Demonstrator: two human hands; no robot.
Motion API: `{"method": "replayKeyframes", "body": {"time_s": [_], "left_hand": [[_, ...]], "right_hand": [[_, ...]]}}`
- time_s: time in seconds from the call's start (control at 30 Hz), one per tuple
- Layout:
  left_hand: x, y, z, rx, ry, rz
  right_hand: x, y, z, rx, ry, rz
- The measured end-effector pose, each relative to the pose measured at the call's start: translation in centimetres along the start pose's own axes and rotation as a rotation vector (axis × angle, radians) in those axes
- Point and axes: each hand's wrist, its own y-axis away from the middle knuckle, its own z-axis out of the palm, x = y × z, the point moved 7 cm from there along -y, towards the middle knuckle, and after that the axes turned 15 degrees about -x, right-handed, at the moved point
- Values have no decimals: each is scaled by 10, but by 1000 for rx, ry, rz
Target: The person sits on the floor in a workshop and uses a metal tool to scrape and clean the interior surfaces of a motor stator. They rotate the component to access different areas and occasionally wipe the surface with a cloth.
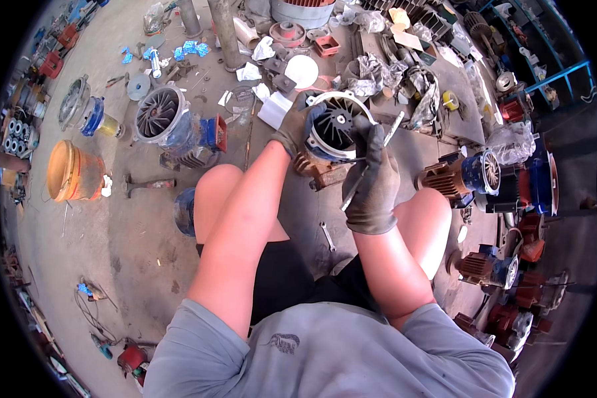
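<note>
Between my knees stands a motor-driven pump with a pale round rim and a black vaned impeller (339, 120) facing up. My left hand (294, 127), in a dark work glove, grips the left side of the pump housing (318, 147). Just right of the rim, my gloved right hand (374, 174) is closed around a thin, pale metal rod (394, 129), which slants across the palm. The rod's exact kind is unclear. Its lower end shows near the wrist, and its middle is partly hidden by fingers. On the floor below the pump lies a wrench (328, 237).
Another pump with a vaned impeller (159, 114) stands to the left, near a hammer (150, 186) and an orange bucket (75, 171). Beyond my hands lie a white disc (301, 71), rags and metal parts. A motor (454, 175) sits by my right knee.
</note>
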Motion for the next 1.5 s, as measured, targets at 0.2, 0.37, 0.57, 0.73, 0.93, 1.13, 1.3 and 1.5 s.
{"method": "replayKeyframes", "body": {"time_s": [0.2,0.37,0.57,0.73,0.93,1.13,1.3,1.5], "left_hand": [[122,-4,-11,0,-421,-154],[147,-9,4,-216,-703,-18],[140,-9,14,-298,-832,-266],[157,-17,15,-352,-996,-395],[165,-12,21,-268,-954,-483],[171,-4,35,-111,-939,-647],[179,-2,37,-84,-881,-647],[172,-3,24,-678,-1080,-235]], "right_hand": [[-72,-6,-17,-121,1139,-490],[-78,-19,12,-1192,1613,-544],[-84,-20,12,-749,1716,-588],[-79,-3,-4,-119,1696,-427],[-89,-9,-15,-690,1956,-396],[-97,-28,-38,-835,2037,216],[-101,-36,-35,-905,1793,586],[-81,-70,-49,-1273,1421,371]]}}
